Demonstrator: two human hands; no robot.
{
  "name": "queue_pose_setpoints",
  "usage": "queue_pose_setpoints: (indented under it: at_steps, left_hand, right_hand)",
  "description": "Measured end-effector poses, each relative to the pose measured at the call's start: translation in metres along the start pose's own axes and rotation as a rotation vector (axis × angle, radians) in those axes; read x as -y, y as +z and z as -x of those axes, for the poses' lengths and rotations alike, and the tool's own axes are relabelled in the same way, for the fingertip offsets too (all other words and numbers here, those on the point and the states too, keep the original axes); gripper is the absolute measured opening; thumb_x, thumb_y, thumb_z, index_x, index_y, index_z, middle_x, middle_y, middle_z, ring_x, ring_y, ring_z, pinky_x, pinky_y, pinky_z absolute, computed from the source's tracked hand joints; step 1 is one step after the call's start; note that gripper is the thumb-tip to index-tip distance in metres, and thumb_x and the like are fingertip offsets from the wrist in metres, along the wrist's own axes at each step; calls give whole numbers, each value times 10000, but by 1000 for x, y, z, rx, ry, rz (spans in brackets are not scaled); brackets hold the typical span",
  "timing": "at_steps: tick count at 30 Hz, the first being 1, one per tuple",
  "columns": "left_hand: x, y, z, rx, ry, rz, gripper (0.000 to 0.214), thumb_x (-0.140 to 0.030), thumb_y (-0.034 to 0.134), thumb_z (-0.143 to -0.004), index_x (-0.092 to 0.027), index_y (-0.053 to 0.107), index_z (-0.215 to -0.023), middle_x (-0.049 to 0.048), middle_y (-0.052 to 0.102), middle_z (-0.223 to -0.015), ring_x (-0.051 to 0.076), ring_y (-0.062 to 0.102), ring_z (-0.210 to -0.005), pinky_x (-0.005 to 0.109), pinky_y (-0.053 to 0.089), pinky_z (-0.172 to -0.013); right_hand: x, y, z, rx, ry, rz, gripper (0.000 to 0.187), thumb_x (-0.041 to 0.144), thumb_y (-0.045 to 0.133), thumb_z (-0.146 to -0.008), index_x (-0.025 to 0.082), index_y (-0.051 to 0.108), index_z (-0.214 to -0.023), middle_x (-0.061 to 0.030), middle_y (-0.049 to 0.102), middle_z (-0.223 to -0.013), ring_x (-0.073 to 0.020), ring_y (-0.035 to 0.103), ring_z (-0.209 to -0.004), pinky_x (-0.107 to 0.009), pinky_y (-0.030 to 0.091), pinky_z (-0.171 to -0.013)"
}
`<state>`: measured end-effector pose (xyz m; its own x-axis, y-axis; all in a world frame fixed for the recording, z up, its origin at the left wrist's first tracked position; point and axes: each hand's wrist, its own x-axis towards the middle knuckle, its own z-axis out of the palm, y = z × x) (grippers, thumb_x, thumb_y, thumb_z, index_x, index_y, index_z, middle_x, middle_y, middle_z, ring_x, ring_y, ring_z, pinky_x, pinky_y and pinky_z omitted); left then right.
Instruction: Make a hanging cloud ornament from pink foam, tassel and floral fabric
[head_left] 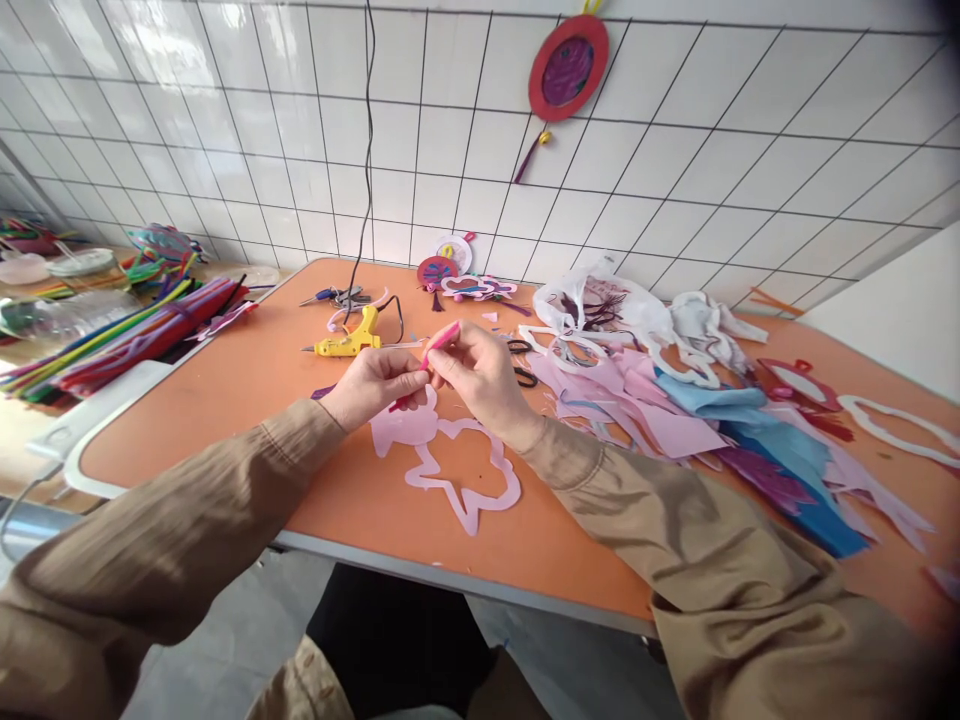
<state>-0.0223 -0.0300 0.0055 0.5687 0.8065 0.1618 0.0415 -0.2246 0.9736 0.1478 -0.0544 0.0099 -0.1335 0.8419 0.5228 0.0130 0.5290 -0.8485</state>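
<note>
A bright pink pipe cleaner (444,338) is pinched between my two hands above the orange table. My left hand (377,384) has its fingers closed on the lower part, with a darker pink end poking out below. My right hand (474,372) grips the upper part between thumb and fingers; the stretch between is partly hidden. Under my hands lie a pale pink cut-out shape (405,425) and a pale pink outline frame (512,490), flat on the tabletop. Just beyond my left hand rests a yellow glue gun (349,340), and black-handled scissors (526,378) lie by my right hand.
Pink and blue felt sheets (660,410) spread over the right side, near a white plastic bag (600,295). Bundled pipe cleaners (157,335) lie at the left. Finished round ornaments (437,270) sit at the back, below a hanging red ornament (568,70) and a black cord (367,150).
</note>
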Motion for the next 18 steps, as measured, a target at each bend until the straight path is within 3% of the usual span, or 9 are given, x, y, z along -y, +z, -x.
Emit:
queue_pose_setpoints:
  at_steps: [7, 13, 18]
  left_hand:
    - [-2, 3, 4, 45, -90, 77, 504, -586, 815, -710, -150, 595, -836, 42, 703, -586, 115, 608, -449, 215, 464, -454]
    - [0, 7, 5, 13, -120, 117, 456, -540, 795, -731, -183, 525, -820, 35, 700, -570, 129, 605, -424, 210, 424, -414]
    - [5, 3, 2, -174, -20, -246, 170, -316, 663, -811, -168, 603, -755, 29, 676, -608, 121, 585, -515, 239, 453, -526]
  right_hand:
    - [-3, -2, -1, -31, -4, 127, 84, 258, 619, -831, 212, 554, -806, 29, 637, -666, -97, 563, -532, -262, 467, -537]
    - [-1, -6, 0, 25, -127, 280, 44, 210, 582, -855, 203, 601, -815, -8, 649, -768, -121, 579, -619, -295, 466, -602]
    - [3, -18, -5, 74, -177, 277, 162, 252, 556, -916, 201, 703, -872, -40, 671, -846, -163, 631, -732, -327, 494, -662]
